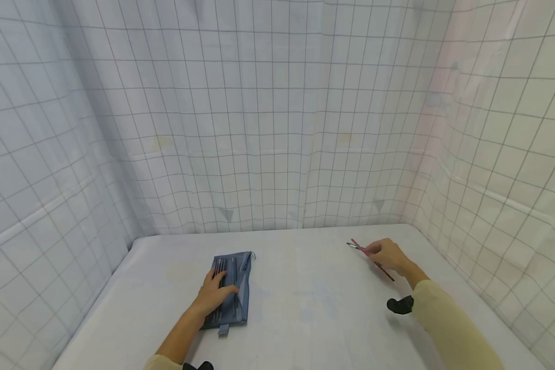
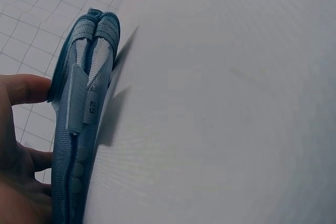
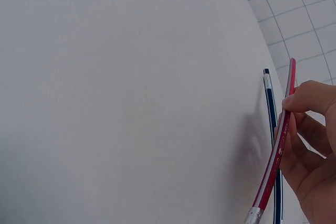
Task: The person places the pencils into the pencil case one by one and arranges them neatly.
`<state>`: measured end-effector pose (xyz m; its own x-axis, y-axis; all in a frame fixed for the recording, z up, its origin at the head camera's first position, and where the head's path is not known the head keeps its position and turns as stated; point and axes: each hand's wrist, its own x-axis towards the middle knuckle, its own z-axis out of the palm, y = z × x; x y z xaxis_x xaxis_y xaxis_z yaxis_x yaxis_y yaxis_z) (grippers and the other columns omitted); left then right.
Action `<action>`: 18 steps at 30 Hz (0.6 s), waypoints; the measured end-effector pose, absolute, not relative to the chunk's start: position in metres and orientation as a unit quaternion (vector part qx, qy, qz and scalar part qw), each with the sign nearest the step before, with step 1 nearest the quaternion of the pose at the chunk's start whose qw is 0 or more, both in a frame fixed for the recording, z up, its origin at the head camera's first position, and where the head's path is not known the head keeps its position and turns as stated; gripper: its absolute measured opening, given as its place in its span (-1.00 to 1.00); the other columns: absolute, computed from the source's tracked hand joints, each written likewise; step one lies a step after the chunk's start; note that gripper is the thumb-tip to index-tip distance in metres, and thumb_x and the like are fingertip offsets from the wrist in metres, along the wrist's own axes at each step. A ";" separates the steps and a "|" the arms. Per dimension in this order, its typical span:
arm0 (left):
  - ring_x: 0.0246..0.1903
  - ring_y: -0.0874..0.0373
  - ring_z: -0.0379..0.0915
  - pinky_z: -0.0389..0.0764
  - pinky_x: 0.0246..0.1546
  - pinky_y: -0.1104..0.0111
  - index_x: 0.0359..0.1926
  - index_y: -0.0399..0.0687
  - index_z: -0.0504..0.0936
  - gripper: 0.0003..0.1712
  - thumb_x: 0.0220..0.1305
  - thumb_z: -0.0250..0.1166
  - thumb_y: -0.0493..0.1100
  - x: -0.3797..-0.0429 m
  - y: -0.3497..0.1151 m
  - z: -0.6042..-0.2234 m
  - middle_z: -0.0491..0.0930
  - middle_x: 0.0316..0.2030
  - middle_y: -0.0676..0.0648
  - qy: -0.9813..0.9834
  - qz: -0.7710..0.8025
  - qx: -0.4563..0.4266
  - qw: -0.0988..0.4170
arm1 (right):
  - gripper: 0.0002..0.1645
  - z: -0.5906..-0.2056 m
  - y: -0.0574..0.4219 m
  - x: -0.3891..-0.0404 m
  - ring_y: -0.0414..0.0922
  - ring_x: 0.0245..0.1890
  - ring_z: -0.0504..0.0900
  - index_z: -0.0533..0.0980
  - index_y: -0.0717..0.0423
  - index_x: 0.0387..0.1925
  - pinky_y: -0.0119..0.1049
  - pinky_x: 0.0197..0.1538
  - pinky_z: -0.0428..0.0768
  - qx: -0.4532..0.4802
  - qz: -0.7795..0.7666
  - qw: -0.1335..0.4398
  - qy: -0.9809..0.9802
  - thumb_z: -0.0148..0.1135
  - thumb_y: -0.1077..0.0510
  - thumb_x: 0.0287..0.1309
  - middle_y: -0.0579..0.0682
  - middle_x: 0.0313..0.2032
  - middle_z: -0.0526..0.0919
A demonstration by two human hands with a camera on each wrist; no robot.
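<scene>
My left hand (image 1: 213, 295) rests with spread fingers on a flat blue zip pencil case (image 1: 242, 288) lying on the table. Long thin sticks (image 1: 220, 265) show along its top side. In the left wrist view the case appears edge-on, its zip end and a fabric tab (image 2: 77, 100) facing the camera. At the right, my right hand (image 1: 388, 256) pinches a red pencil with a pale stripe (image 3: 276, 153) between thumb and fingers. A dark blue pencil (image 3: 270, 100) with a silver band near one end lies behind it, crossing it in this view and partly hidden.
The white-covered table (image 1: 296, 298) spreads between the two hands. White grid-patterned curtains (image 1: 277, 113) hang behind it and on both sides. A black wrist device (image 1: 400, 305) sits at the right sleeve.
</scene>
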<state>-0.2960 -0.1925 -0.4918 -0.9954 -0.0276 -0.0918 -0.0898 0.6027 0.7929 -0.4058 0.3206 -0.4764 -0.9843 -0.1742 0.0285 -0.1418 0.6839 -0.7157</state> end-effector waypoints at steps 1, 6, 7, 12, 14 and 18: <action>0.47 -0.61 -0.29 -0.08 0.32 -0.47 0.53 -0.42 0.16 0.01 0.25 0.33 0.06 -0.296 -0.193 -0.492 -0.25 0.55 -0.51 0.894 0.445 -0.032 0.035 | -0.64 -0.477 0.318 -0.406 -0.02 -0.17 0.65 0.66 0.35 0.06 -0.16 -0.15 0.66 -0.086 -0.399 0.023 0.913 0.31 0.31 0.25 0.15 -0.06 0.71; 0.46 -0.62 -0.29 -0.07 0.31 -0.47 0.53 -0.41 0.16 0.00 0.25 0.33 0.05 -0.296 -0.192 -0.493 -0.24 0.55 -0.51 0.894 0.445 -0.033 0.035 | -0.64 -0.478 0.307 -0.407 -0.01 -0.15 0.68 0.64 0.37 0.09 -0.14 -0.10 0.70 -0.077 -0.444 0.040 0.892 0.31 0.29 0.29 0.21 -0.01 0.68; 0.46 -0.62 -0.29 -0.07 0.31 -0.47 0.53 -0.41 0.17 0.00 0.25 0.33 0.05 -0.296 -0.192 -0.493 -0.24 0.55 -0.51 0.894 0.444 -0.034 0.035 | -0.63 -0.478 0.304 -0.407 -0.01 -0.15 0.68 0.63 0.37 0.09 -0.14 -0.09 0.70 -0.078 -0.450 0.044 0.889 0.30 0.29 0.30 0.21 0.00 0.67; 0.46 -0.63 -0.30 -0.10 0.31 -0.48 0.53 -0.42 0.17 -0.01 0.25 0.32 0.04 -0.294 -0.191 -0.491 -0.23 0.55 -0.52 0.893 0.446 -0.037 0.033 | -0.65 -0.479 0.289 -0.408 -0.02 -0.17 0.67 0.65 0.34 0.07 -0.16 -0.12 0.70 -0.069 -0.459 0.043 0.885 0.31 0.30 0.28 0.17 -0.03 0.68; 0.46 -0.63 -0.30 -0.10 0.31 -0.48 0.53 -0.42 0.17 -0.01 0.25 0.32 0.03 -0.294 -0.191 -0.491 -0.23 0.55 -0.51 0.893 0.448 -0.038 0.033 | -0.66 -0.479 0.283 -0.408 -0.03 -0.18 0.67 0.66 0.35 0.06 -0.16 -0.13 0.70 -0.066 -0.464 0.040 0.882 0.32 0.31 0.28 0.16 -0.05 0.69; 0.46 -0.62 -0.30 -0.09 0.31 -0.48 0.53 -0.41 0.17 -0.01 0.25 0.33 0.04 -0.294 -0.191 -0.490 -0.23 0.55 -0.50 0.892 0.450 -0.037 0.032 | -0.66 -0.478 0.271 -0.408 -0.04 -0.19 0.68 0.65 0.35 0.07 -0.15 -0.12 0.70 -0.055 -0.479 0.041 0.875 0.31 0.32 0.29 0.15 -0.05 0.70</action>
